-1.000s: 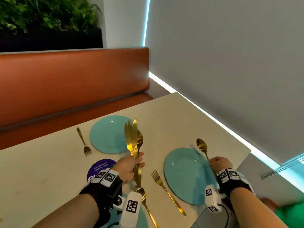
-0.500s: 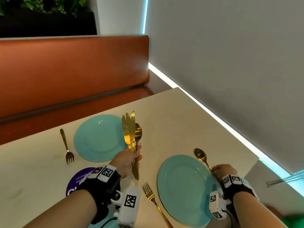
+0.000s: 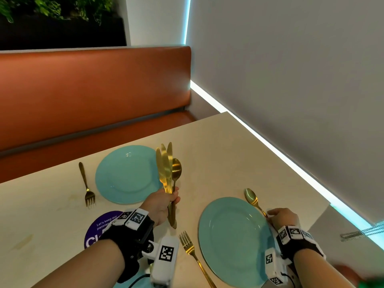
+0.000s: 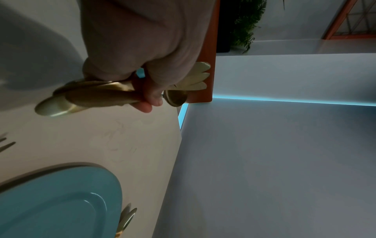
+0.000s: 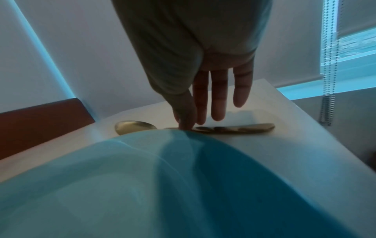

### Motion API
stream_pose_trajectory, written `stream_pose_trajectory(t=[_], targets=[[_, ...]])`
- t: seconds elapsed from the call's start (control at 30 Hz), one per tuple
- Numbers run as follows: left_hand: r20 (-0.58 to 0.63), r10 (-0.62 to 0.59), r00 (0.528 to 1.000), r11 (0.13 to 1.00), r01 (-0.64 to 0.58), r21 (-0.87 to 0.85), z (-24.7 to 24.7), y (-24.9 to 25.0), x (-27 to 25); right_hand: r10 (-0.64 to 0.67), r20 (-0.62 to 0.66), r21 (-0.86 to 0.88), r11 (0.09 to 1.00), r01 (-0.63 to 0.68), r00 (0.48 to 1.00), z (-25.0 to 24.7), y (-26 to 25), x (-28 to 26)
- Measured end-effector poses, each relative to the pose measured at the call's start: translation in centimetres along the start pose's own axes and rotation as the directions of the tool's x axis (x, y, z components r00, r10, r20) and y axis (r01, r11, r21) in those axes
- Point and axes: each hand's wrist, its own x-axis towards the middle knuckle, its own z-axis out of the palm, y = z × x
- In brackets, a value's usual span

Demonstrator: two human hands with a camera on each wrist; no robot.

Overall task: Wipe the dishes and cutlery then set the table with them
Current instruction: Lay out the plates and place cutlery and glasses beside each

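The right hand point(image 3: 279, 217) is resting at the right rim of the near plate point(image 3: 232, 242), its fingers point(image 5: 218, 103) hanging straight and relaxed, one fingertip touching the handle of the laid spoon point(image 3: 252, 199); it is gripping nothing. The spoon is lying flat on the desk point(image 3: 218, 146) just beside that plate, bowl pointing away from the person. The left hand point(image 3: 161, 205) is curling tight round a bundle of cutlery point(image 3: 168, 169), held upright above the desk: three knife blades are fanning out at the top with a spoon bowl beside them, and the handle ends are sticking out below the fist.

The gold pieces are looking thin, stiff and polished, so likely light but slippery against each other; pinching one by the handle end and sliding it out of the bundle seems the safest hold. The plates, probably ceramic, are looking heavier and breakable, best taken at the rim.

A near fork point(image 3: 192, 253) is lying left of the near plate. Further off a far plate point(image 3: 126, 175) is sitting with a far fork point(image 3: 87, 188) to its left, and no knife or spoon beside it yet. A purple sticker point(image 3: 99, 227) is showing on the pale desk. Beyond are an orange bench point(image 3: 93, 90), a grey wall point(image 3: 291, 69) with a blue light strip, and greenery point(image 3: 54, 7) above.
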Motion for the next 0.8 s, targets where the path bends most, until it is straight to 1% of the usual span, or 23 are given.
stream_pose_trajectory(t=[0.07, 0.13, 0.17, 0.2, 0.23, 0.27, 0.3, 0.33, 0.37, 0.4, 0.43, 0.47, 0.5, 0.53, 0.57, 0.63, 0.73, 0.8], targets=[[-0.014, -0.002, 1.0, 1.0, 0.001, -0.005, -0.4, -0.1, -0.2, -0.051, -0.035, -0.022, 0.998, 0.05, 0.998, -0.6, -1.2, -0.8], [-0.02, 0.006, 1.0, 1.0, -0.006, -0.007, -0.9, -0.1, -0.7, -0.168, -0.061, -0.06, 0.985, 0.165, 0.984, -1.2, -3.5, -2.0], [-0.02, 0.009, 1.0, 1.0, -0.009, -0.009, -1.2, -0.1, -0.9, -0.25, -0.066, -0.065, 0.967, 0.245, 0.966, -1.2, -4.9, -2.8], [-0.018, 0.015, 1.0, 1.0, -0.015, -0.008, -1.6, -0.1, -1.2, -0.343, -0.065, -0.052, 0.939, 0.34, 0.937, -1.0, -6.5, -3.9], [-0.016, 0.016, 1.0, 1.0, -0.016, -0.006, -1.9, -0.1, -1.6, -0.443, -0.062, -0.033, 0.896, 0.442, 0.894, -0.8, -8.3, -5.2], [-0.016, 0.02, 1.0, 1.0, -0.02, -0.003, -2.4, 0.0, -2.1, -0.544, -0.056, -0.022, 0.839, 0.543, 0.837, -0.3, -10.0, -6.8], [-0.014, 0.025, 1.0, 1.0, -0.025, 0.0, -2.8, 0.2, -2.6, -0.637, -0.044, -0.023, 0.771, 0.637, 0.769, 0.2, -11.8, -8.6], [-0.01, 0.029, 1.0, 1.0, -0.029, 0.002, -3.4, 0.3, -3.2, -0.724, -0.035, -0.03, 0.689, 0.724, 0.688, 0.9, -13.5, -10.6], [-0.005, 0.034, 0.999, 0.999, -0.034, 0.003, -4.1, 0.5, -3.8, -0.806, -0.033, -0.043, 0.592, 0.805, 0.591, 1.7, -15.0, -12.5], [0.0, 0.04, 0.999, 0.999, -0.04, 0.011, -4.7, 0.6, -4.4, -0.878, -0.039, -0.067, 0.479, 0.875, 0.477, 2.5, -16.4, -14.3], [0.01, 0.045, 0.999, 0.999, -0.045, 0.021, -5.4, 0.8, -5.2, -0.93, -0.036, -0.096, 0.368, 0.925, 0.366, 3.3, -17.6, -16.1], [0.02, 0.055, 0.998, 0.998, -0.056, 0.03, -6.2, 0.9, -5.9, -0.963, -0.029, -0.125, 0.269, 0.955, 0.268, 4.1, -18.6, -17.7], [0.029, 0.066, 0.997, 0.997, -0.067, 0.034, -7.0, 1.0, -6.6, -0.983, -0.014, -0.154, 0.18, 0.971, 0.181, 4.8, -19.3, -18.9], [0.034, 0.076, 0.997, 0.996, -0.078, 0.037, -7.9, 1.1, -7.2, -0.993, 0.0, -0.177, 0.115, 0.978, 0.117, 5.4, -20.0, -20.1], [0.038, 0.079, 0.996, 0.996, -0.081, 0.038, -8.9, 1.1, -7.8, -0.998, 0.005, -0.193, 0.066, 0.979, 0.069, 5.9, -20.5, -21.1], [0.063, 0.079, 0.995, 0.996, -0.082, 0.04, -10.8, 1.1, -9.0, -1.0, 0.014, -0.201, 0.013, 0.98, 0.017, 6.5, -21.3, -22.7], [0.074, 0.065, 0.995, 0.99, -0.074, 0.119, -13.2, 1.1, -10.5, -0.999, 0.053, -0.274, -0.021, 0.961, -0.007, 7.3, -21.9, -24.4], [0.057, 0.071, 0.996, 0.983, -0.08, 0.163, -15.3, 1.1, -11.3, -0.991, 0.13, -0.303, -0.053, 0.952, -0.014, 8.1, -22.7, -26.1]])
